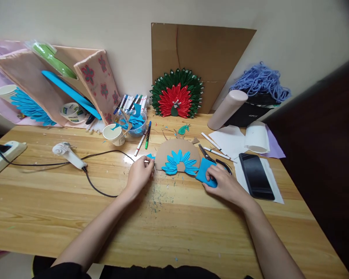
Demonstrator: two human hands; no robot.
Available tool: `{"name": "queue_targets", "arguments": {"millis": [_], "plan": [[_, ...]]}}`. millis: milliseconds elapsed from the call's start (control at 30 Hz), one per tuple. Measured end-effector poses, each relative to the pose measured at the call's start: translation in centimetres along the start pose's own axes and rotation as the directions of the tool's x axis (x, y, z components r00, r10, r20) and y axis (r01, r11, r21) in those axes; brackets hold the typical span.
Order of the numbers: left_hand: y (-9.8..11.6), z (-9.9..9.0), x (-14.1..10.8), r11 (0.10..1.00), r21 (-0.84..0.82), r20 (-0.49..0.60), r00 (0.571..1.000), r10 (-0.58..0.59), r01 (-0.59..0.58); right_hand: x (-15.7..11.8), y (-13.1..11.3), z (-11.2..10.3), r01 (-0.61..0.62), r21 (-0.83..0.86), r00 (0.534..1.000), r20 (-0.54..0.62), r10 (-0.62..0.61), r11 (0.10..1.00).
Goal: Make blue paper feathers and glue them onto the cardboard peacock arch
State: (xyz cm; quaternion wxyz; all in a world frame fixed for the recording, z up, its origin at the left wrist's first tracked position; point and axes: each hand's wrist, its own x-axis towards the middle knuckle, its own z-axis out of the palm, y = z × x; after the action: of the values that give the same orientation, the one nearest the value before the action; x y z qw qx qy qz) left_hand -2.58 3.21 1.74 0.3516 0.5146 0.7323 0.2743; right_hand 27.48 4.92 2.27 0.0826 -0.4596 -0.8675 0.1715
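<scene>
A half-round piece of brown cardboard (163, 153) lies on the table between my hands, bearing a fan of blue petals (178, 157) around a small bare half-circle. At its left edge my left hand (140, 172) is closed in a pinch; what the fingertips hold is hidden. A small blue scrap (150, 156) shows just behind those fingers. My right hand (222, 182) has its fingers curled onto a folded blue sheet (203, 170) beside the cardboard's right edge. Black-handled scissors (207, 154) lie partly behind that sheet and hand.
A glue gun (68, 153) with a black cord rests at left. Behind stand a paper cup (114, 133), a tub of blue scraps (137, 122), markers (148, 135) and a red-green petal fan (177, 95). A phone (256, 176) and white roll (228, 109) are at right.
</scene>
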Motion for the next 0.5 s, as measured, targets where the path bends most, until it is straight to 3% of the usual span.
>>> {"name": "queue_targets", "arguments": {"millis": [233,500], "plan": [[0.1,0.6,-0.3,0.998,0.052,0.059,0.998,0.024,-0.027,0.1,1.0,0.5,-0.102,-0.070,0.991,-0.093,0.095,0.992],[0.5,1.5,-0.6,0.993,0.096,0.108,0.992,0.062,-0.072,0.5,0.6,0.8,-0.099,-0.076,0.956,-0.282,0.074,0.992]]}}
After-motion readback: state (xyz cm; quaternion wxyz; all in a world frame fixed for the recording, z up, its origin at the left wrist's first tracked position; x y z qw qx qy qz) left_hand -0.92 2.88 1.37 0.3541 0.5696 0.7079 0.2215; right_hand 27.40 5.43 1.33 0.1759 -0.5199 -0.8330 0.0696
